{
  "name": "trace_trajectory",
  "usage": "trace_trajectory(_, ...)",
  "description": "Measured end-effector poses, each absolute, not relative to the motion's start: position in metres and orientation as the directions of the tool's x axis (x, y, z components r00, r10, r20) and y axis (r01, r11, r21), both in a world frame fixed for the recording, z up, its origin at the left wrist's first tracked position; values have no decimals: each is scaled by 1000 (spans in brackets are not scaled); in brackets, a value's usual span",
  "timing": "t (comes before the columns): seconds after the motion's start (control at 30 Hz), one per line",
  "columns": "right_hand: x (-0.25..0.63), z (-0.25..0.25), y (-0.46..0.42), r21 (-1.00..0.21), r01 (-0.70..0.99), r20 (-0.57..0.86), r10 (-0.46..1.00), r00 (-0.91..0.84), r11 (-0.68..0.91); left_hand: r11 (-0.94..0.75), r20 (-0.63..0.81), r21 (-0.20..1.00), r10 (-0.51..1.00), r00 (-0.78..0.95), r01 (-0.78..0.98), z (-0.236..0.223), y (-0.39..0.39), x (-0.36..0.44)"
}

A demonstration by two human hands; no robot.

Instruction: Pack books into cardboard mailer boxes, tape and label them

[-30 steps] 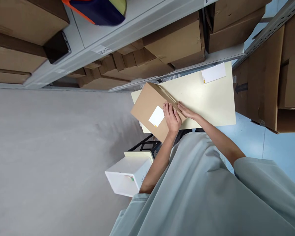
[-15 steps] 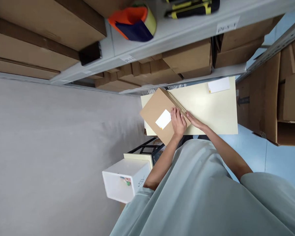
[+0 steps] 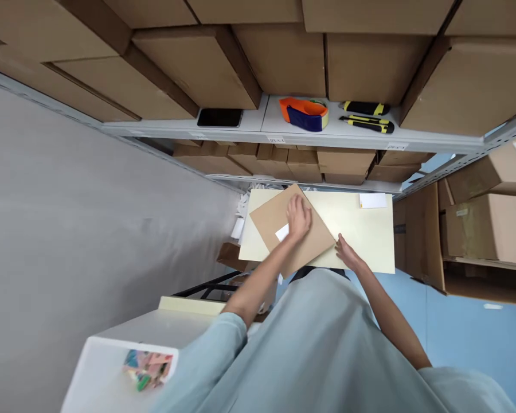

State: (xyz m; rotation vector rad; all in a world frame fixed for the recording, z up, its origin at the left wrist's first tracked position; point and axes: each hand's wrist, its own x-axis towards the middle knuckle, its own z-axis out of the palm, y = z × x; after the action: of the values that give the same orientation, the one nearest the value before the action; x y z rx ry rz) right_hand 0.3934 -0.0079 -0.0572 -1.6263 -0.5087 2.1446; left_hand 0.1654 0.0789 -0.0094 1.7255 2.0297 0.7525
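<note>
A flat brown cardboard box [image 3: 320, 235] lies turned at an angle on the cream tabletop [image 3: 370, 244], its near corner reaching over the front edge. On its top is a white label [image 3: 282, 232], partly covered by my left wrist. My left hand [image 3: 298, 217] rests on the box top, fingers slightly bent and a little blurred, gripping nothing. By the box's right corner is my right hand [image 3: 346, 251], fingers stretched out and holding nothing; whether it touches the corner I cannot tell.
Above the table, a shelf bears a tape dispenser [image 3: 304, 115], utility knives [image 3: 367, 123], a dark phone-like slab [image 3: 219, 117] and cardboard boxes [image 3: 279, 60]. White labels [image 3: 372, 201] lie at the table's back right. A white bin [image 3: 112, 367] stands lower left, an open carton [image 3: 425, 235] right.
My view has tilted up, showing more shelf. The box, tilted earlier, now lies flatter. My left hand has moved farther up its top, and my right hand has come off its side edge.
</note>
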Motion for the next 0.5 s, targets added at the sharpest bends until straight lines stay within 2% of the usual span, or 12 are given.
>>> trace_trajectory(0.1, 380, -42, -22, -380, -239, -885, 426, -187, -894, 194, -60, 535, 980, -192, 822, 9, 136, 101)
trace_trajectory(0.17, 365, -32, -24, -364, -332, -883, 436, -174, -870, 268, -273, 468, 950, -151, 842, 21, 163, 70)
trace_trajectory(0.27, 346, -14, -22, -362, -438, -870, 467, -159, -823, 292, -413, 464, 907, -87, 837, 36, 177, 51)
trace_trajectory(0.4, 337, 20, -25, -396, -497, -858, 504, -99, -772, 236, -377, 514, 926, -30, 825, 54, 160, 44)
trace_trajectory(0.5, 340, 54, -31, -558, -462, -781, 625, 9, -690, 175, -217, 615, 975, -49, 769, 75, 139, 30)
